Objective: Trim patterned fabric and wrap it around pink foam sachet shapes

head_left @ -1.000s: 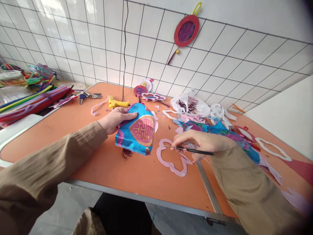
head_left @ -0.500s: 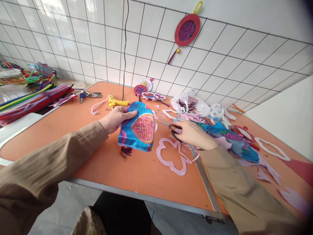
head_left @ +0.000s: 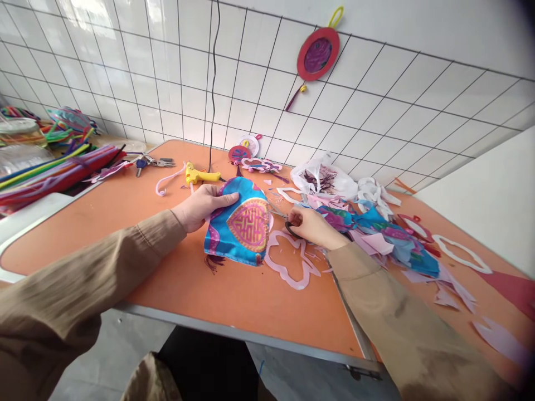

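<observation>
My left hand (head_left: pixel 204 206) grips a piece of blue patterned fabric (head_left: pixel 221 234) at its left side, thumb on top. A pink and gold emblem covers the fabric's right part, and a pale edge shows behind it. My right hand (head_left: pixel 311 224) is closed around the dark handles of a pair of scissors (head_left: pixel 289 225). Their thin blades point left, with the tips close to the fabric's right edge; whether they touch it I cannot tell. Below the scissors lies a pink flower-shaped paper frame (head_left: pixel 273 263). Dark tassel threads (head_left: pixel 214 262) stick out under the fabric.
A yellow glue gun (head_left: pixel 200 175) lies behind my left hand. Fabric scraps (head_left: pixel 378 223), paper cuttings and a white plastic bag (head_left: pixel 340 181) crowd the table's right side. Pipe cleaners (head_left: pixel 62 167) and keys (head_left: pixel 142 163) are at left. A round red ornament (head_left: pixel 300 58) hangs on the tiled wall.
My right hand has moved slightly left with the scissors, bringing the blades to the fabric's edge. The fabric has shifted a little right and down in my left hand.
</observation>
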`<state>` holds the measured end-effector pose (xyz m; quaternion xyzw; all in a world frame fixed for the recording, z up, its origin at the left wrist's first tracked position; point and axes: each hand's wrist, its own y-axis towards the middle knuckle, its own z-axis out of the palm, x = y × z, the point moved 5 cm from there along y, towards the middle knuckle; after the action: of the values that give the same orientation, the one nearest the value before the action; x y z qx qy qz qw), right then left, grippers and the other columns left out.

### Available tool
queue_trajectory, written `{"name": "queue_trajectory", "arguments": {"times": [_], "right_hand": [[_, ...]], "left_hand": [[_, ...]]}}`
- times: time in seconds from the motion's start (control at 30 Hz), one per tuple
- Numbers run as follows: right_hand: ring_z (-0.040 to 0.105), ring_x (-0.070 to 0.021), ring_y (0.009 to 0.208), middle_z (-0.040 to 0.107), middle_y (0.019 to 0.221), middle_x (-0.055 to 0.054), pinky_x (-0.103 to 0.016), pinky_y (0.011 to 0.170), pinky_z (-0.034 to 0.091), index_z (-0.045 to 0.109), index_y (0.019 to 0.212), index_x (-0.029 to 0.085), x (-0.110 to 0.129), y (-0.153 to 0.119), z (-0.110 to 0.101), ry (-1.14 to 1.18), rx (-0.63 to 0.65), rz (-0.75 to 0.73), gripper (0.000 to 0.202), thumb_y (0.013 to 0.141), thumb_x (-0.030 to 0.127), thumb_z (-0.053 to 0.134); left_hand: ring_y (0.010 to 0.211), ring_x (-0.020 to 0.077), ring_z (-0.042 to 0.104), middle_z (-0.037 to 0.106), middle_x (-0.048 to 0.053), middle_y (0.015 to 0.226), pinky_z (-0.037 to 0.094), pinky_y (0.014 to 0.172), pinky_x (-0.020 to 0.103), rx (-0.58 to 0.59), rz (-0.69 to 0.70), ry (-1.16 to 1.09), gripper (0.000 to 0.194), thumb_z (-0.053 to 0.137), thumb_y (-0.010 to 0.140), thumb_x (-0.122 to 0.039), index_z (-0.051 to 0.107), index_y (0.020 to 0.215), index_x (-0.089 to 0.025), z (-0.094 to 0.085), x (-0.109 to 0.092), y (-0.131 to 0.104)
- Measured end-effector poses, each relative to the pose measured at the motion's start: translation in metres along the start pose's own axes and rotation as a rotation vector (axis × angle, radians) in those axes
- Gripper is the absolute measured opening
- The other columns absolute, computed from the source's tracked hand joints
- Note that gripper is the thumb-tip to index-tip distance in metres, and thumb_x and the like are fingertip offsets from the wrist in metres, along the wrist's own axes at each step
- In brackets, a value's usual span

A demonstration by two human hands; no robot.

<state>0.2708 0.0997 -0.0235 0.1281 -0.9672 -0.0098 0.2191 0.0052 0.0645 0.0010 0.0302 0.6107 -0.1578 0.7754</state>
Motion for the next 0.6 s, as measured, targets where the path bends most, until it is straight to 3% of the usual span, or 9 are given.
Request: {"name": "queue_trajectory", "arguments": {"times": [0.2, 0.3, 0.4, 0.6], "right_hand": [[0.058, -0.0182, 0.068, 0.062, 0.07, -0.001, -0.03, 0.064, 0.046, 0.058, 0.074, 0.02, -0.003, 0.002, -0.014, 0.2, -0.202, -0.022, 0.015, 0.067, 0.029, 0.068], [0.062, -0.02, 0.072, 0.067, 0.074, -0.003, -0.031, 0.067, 0.047, 0.064, 0.077, 0.02, -0.002, 0.004, -0.016, 0.069, -0.277, -0.007, 0.011, 0.069, 0.025, 0.068], [0.065, -0.0208, 0.075, 0.071, 0.075, -0.004, -0.03, 0.068, 0.048, 0.067, 0.076, 0.019, 0.0, 0.01, -0.009, -0.061, -0.21, 0.019, 0.007, 0.069, 0.019, 0.068], [0.067, -0.0216, 0.069, 0.073, 0.071, -0.005, -0.031, 0.065, 0.048, 0.073, 0.07, 0.018, -0.002, 0.019, -0.005, 0.082, -0.033, 0.04, 0.007, 0.067, 0.015, 0.068]], "left_hand": [[0.058, 0.0153, 0.067, 0.075, 0.008, 0.071, 0.054, 0.054, 0.024, -0.005, 0.018, 0.002, 0.031, 0.092, 0.061, -0.035, 0.075, 0.071, -0.011, -0.002, -0.002, 0.0], [0.059, 0.0155, 0.067, 0.075, 0.008, 0.071, 0.055, 0.055, 0.024, -0.022, 0.015, 0.002, 0.033, 0.093, 0.058, -0.035, 0.075, 0.072, -0.011, -0.004, -0.002, 0.0], [0.058, 0.0156, 0.068, 0.075, 0.008, 0.07, 0.056, 0.054, 0.024, -0.026, -0.009, 0.0, 0.035, 0.094, 0.055, -0.037, 0.076, 0.071, -0.011, -0.004, 0.001, 0.001], [0.054, 0.0145, 0.066, 0.074, 0.008, 0.067, 0.053, 0.049, 0.022, -0.01, -0.023, 0.023, 0.039, 0.094, 0.054, -0.04, 0.075, 0.069, -0.01, -0.001, 0.003, -0.003]]}}
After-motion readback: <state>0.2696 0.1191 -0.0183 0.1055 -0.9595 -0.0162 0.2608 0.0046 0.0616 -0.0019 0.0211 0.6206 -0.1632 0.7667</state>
